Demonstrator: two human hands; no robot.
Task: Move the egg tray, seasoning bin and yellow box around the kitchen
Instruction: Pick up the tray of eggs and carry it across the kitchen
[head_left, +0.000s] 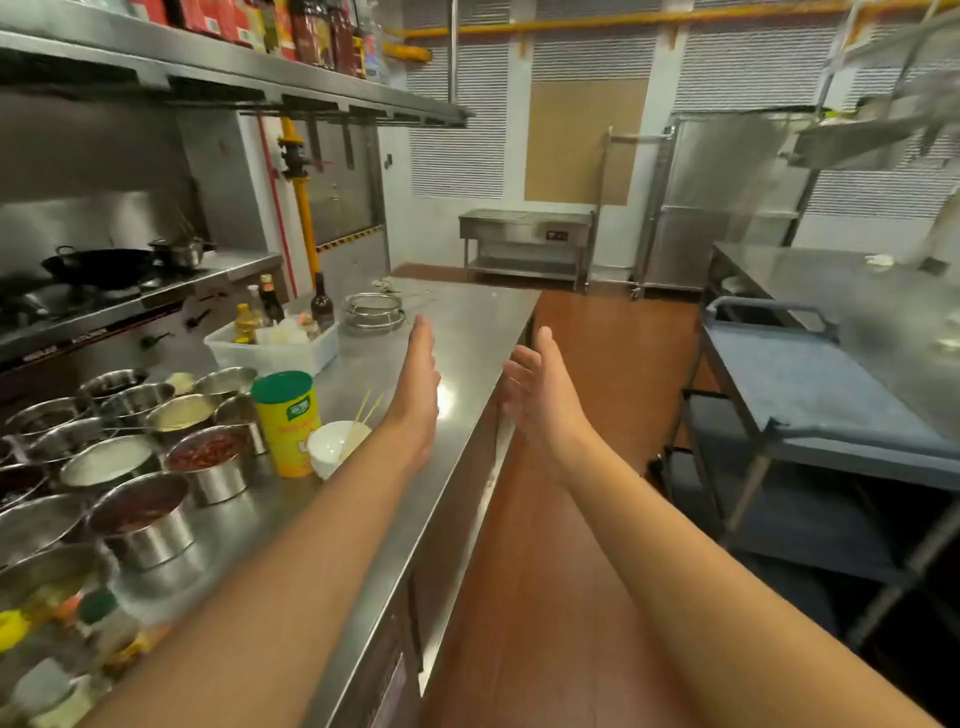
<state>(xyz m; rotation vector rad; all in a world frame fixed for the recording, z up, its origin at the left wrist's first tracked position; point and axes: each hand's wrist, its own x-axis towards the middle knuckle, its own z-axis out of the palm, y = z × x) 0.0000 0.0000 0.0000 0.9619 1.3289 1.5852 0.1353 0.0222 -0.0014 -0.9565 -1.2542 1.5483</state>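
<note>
While both arms reach forward over the steel counter's near edge, nothing is held in either hand
Left hand (418, 379): flat and edge-on, fingers straight and together, palm turned toward the other hand, empty, above the bare part of the counter
Right hand (537, 387): fingers spread wide and slightly curled, palm facing left, empty, hanging over the brown floor just past the counter edge
Seasoning bin (272, 345): a white plastic tub on the counter (467, 332), ahead and left of the left hand and apart from it; it holds several bottles, among them a yellow oil bottle and two dark ones
Wire strainer (375, 310): round, lying just beyond the bin on the same counter
Yellow canister (287, 422): green lid, upright, left of the left forearm, close beside a small white bowl (335, 447) with chopsticks in it
Steel seasoning pots (140, 462): a cluster of open round tins at the left, filled with red, white and dark contents
Wok (98, 262): black, on the stove at far left
Trolley (810, 395): blue-topped, across the aisle on the right
Egg tray and yellow box: cannot be made out
</note>
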